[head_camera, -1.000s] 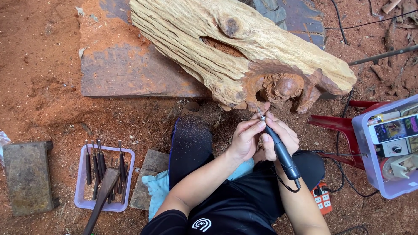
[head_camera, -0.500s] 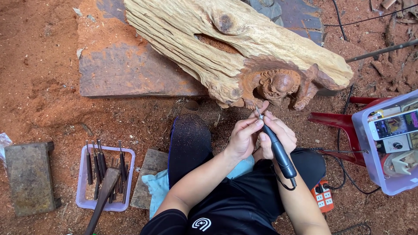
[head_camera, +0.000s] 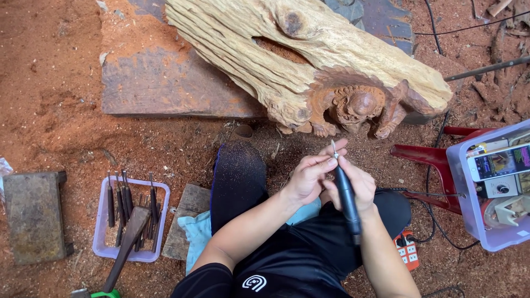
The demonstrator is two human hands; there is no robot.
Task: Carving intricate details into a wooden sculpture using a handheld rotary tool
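**A:** Where is the carving tool?

**B:** The black carving tool is near the person, in the middle, just above the lap. Its thin metal tip points up toward the far side. It is not touching the wood.

**A:** What step is this?

**B:** I think the tip is being fixed or checked. Next, the tool would need to go back to the carved figure in the big log, slowly and softly.

**A:** How are the hands?

**B:** The right hand has its grip closed around the tool body. The left hand pinches the tip with its fingers, only a little open.

**A:** What else is there?

**B:** A tray of chisels on the left, and a clear box on the right.
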